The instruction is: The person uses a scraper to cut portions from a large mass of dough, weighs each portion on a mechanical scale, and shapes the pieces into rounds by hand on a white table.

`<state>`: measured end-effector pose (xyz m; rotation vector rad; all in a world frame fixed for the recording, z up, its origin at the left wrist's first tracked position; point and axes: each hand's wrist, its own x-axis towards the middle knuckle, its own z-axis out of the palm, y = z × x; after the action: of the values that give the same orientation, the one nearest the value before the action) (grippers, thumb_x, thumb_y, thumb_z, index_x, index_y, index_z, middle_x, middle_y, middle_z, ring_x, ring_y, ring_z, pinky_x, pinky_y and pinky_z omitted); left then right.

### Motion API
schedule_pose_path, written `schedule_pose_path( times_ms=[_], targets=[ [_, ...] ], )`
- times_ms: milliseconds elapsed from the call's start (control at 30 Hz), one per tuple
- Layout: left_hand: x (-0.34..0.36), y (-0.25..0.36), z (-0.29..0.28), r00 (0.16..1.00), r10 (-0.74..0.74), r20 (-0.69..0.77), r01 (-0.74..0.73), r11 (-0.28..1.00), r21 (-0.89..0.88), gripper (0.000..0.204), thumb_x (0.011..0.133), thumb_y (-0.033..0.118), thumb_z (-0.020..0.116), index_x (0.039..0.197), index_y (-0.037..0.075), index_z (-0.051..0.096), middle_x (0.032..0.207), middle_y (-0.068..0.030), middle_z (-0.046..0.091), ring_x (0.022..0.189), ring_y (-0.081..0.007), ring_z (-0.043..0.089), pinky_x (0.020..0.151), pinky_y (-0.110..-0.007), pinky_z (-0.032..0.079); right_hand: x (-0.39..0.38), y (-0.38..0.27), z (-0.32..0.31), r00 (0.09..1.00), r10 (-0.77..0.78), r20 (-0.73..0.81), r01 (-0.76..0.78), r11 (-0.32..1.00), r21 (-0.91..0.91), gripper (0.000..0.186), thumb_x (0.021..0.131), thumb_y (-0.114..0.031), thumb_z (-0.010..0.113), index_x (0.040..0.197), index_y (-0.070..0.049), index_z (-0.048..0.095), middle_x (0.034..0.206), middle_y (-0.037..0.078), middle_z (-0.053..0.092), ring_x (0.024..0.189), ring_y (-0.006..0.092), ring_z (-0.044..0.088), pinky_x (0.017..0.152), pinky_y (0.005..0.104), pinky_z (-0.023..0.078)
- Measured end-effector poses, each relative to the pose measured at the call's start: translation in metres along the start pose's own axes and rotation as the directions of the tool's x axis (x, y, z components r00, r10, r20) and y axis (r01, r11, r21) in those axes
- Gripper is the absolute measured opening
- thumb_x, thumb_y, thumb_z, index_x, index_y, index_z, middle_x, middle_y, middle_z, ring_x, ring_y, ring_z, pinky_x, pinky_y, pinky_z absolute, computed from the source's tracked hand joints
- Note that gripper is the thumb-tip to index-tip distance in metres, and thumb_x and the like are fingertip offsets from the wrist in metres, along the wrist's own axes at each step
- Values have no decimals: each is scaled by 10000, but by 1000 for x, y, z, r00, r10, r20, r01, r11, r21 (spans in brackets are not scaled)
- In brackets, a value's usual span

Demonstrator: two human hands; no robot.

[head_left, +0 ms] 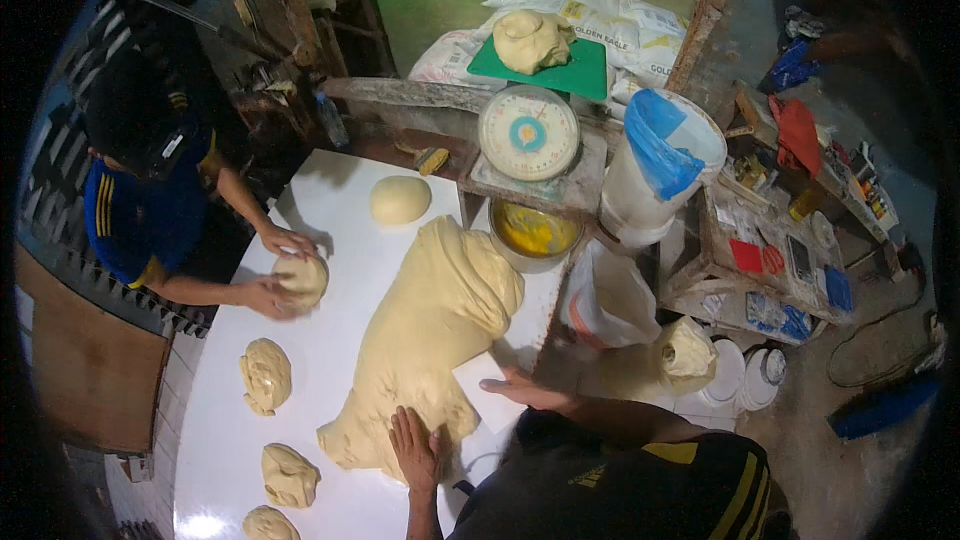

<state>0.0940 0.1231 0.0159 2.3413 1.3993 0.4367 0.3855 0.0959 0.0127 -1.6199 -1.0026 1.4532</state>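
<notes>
Much seemingly still undivided in the large dough mass (420,320) mid-surface (345,177), with three rough dough lumps (265,377) already apart toward seven and eight o'clock, left fingers (404,430) flat and extended on the mass, right fingers (497,386) gripping a white scraper (488,408) toward five.

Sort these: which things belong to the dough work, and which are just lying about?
In the job:
big dough mass, under the left hand
white flat scraper, in the right hand
round dough piece, under the co-worker's hands
scale, apparently

Probably lying about:
plastic bottle
brush
red cloth or bag
</notes>
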Motion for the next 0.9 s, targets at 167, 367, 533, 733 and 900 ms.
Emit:
schedule_pose_path(
  times_ms=[167, 367, 533, 733, 900],
  targets=[
    [8, -4, -1, 990, 27, -137, -18, 998, 67, 464, 1012, 258, 533, 1414, 26, 525, 1448, -207, 535, 1357, -378, 479, 1096, -524, 365, -38, -53, 23, 997, 36, 70, -33, 999, -39, 623, 954, -533, 639, 1288, -11, 582, 1095, 87, 662, 996, 184, 596, 867, 354, 463],
    [34, -25, -16, 988, 123, -88, -128, 990, -50, 352, 927, 157, 589, 1254, 40, 642, 1233, -147, 667, 1095, -341, 614, 932, -484, 458, -39, -35, -1, 982, -178, -65, 182, 982, 57, 493, 997, -368, 641, 1335, -19, 561, 1154, 77, 654, 1073, 172, 589, 938, 361, 460],
    [48, -16, -54, 958, -126, 257, 255, 783, -567, 156, 877, -19, 669, 1024, 2, 716, 917, -93, 719, 776, -205, 667, 685, -324, 530, -29, -46, -23, 994, -102, -32, 106, 972, 208, 437, 1005, -317, 641, 1317, -17, 579, 1121, 47, 679, 975, 142, 628, 844, 342, 517],
    [94, 33, -143, 909, 200, 364, 354, 86, -931, 318, 890, 188, 765, 1093, -45, 690, 891, -64, 718, 762, -131, 651, 699, -280, 522, -16, -90, -52, 996, 87, -36, -51, 826, 562, 324, 996, -317, 654, 1184, -52, 661, 1008, 8, 684, 883, 101, 634, 783, 300, 519],
    [281, 203, -214, 964, 93, -250, -267, 386, -883, 414, 968, 175, 654, 1331, 8, 547, 929, -48, 680, 883, -104, 618, 799, -256, 504, 1, -89, -96, 992, 26, -126, 47, 835, 549, 351, 991, -351, 663, 1178, -53, 671, 949, -1, 696, 835, 108, 654, 752, 293, 528]
  ],
)
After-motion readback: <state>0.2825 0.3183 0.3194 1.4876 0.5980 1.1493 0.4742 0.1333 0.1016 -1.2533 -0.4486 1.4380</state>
